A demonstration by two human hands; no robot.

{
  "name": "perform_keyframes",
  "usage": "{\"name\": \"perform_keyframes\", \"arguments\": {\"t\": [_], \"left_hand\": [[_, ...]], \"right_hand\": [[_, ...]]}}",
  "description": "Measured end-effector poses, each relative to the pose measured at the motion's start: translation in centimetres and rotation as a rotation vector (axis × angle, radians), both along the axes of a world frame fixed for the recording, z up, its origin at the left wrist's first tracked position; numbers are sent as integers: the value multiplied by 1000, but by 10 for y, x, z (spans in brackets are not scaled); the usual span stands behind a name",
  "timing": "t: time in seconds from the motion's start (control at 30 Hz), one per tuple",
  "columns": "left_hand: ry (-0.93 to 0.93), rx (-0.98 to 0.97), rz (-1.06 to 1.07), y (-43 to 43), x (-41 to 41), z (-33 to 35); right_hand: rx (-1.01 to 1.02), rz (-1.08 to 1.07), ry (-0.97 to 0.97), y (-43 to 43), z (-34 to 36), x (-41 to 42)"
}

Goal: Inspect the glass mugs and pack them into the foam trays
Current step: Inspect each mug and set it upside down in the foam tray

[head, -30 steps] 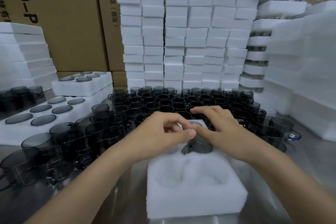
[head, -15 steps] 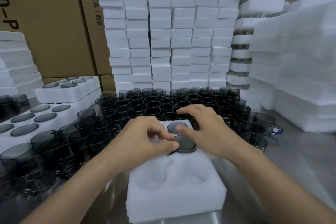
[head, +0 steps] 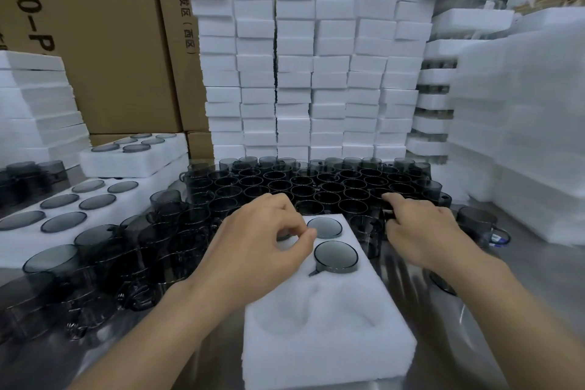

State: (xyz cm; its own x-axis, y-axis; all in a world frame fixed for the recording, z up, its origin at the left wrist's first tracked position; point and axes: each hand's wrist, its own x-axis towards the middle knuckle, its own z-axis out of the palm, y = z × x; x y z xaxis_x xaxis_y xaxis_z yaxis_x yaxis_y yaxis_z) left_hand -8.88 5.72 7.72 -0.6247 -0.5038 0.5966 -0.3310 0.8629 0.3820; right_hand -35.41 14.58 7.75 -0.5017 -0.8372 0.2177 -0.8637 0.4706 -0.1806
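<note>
Several filled trays [head: 104, 218] at the left, then dozens of loose mugs [head: 316, 187] crowded rim to rim across the desk [head: 531, 279]. Over the far-left pocket of the foam tray [head: 332, 351], left hand [head: 262, 244] with fingers curled, thumb against forefinger; cannot tell whether pinching the dark rim half hidden beneath. Risks dragging the light tray, or leaving a mug tilted. Just right, 2 mugs seated upside down: far mug [head: 324, 227] and near mug [head: 336, 256], with its handle jutting and its wall standing proud. Likely to crack under stacking unless pressed home. Right hand [head: 418, 231] gripping a loose mug [head: 370, 233] at the crowd's edge. Risks clinking neighbours and chipping rims if lifted askew.
</note>
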Motion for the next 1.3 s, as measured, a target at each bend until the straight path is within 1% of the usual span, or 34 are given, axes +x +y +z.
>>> {"name": "perform_keyframes", "arguments": {"t": [0.1, 0.13, 0.2, 0.23, 0.33, 0.4, 0.5, 0.57, 0.6, 0.67, 0.77, 0.83, 0.93, 1.07, 1.3], "left_hand": [[-11, -31, 14, 0, -1, 0], [-14, -40, 15, 0, -1, 1], [-16, -47, 11, 1, -1, 1], [-15, -48, 8, 1, -1, 1], [-13, -60, 12, 2, -1, 2], [-15, -76, 19, 2, -1, 2], [11, -97, 33, 0, 0, 2], [58, -99, 41, 0, 0, 2], [95, -97, 44, 0, 0, 3], [172, -115, 50, -2, -1, 3], [279, -149, 58, -6, -1, 4], [326, -171, 39, -6, 0, 7], [378, -262, 23, -7, 0, 10], [466, -304, -6, -7, 1, 13], [506, -288, -35, -4, 0, 12]], "right_hand": [[93, -14, 45, 3, 0, 1], [103, -13, 97, 4, -2, 1], [90, -25, 223, 4, -7, 1], [76, -37, 253, 4, -8, 2], [38, -76, 275, 2, -8, 3], [-23, -115, 263, 3, -3, 5], [-218, -143, 244, 8, 8, 8], [-413, -87, 200, 10, 15, 15], [-517, -27, 172, 10, 18, 20], [-698, 145, 136, 11, 21, 33], [-858, 402, 136, 9, 22, 55], [-917, 507, 167, 8, 19, 67], [-985, 596, 181, 6, 14, 79], [-1027, 643, 127, 6, 12, 84], [-1074, 673, 105, 6, 12, 87]]}}
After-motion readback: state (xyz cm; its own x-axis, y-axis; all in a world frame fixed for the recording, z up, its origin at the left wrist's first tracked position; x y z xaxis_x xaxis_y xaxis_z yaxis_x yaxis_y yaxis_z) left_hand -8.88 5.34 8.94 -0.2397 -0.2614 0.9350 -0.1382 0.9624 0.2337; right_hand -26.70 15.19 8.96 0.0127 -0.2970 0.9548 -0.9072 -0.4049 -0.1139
